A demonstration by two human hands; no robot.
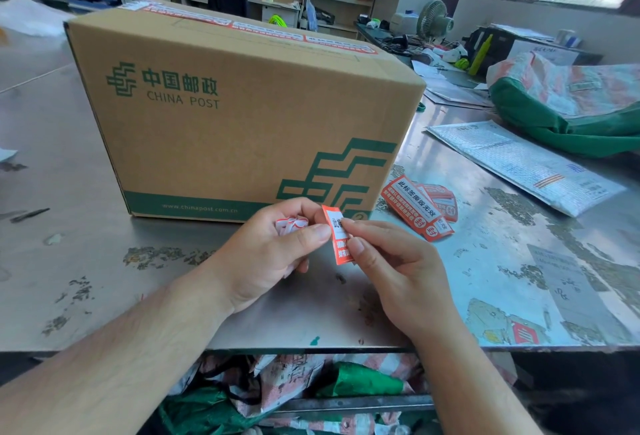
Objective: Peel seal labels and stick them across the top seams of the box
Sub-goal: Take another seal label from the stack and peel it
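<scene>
Both clamped on the one seal label (341,237) right now: left hand (273,251) pinching its upper edge while also cradling crumpled backing scraps (291,224), right hand (394,272) nipping the same top corner, all held low over the surface (104,261) just in front of the box (225,130). Looks thin, floppy and featherweight, probably sticky once off the liner and keen to curl onto itself, so best gripped by the very edges, never the glue side. Already a row of stuck labels (266,29) along the box's top seam, plus spares (415,206) lying on the surface nearby.
</scene>
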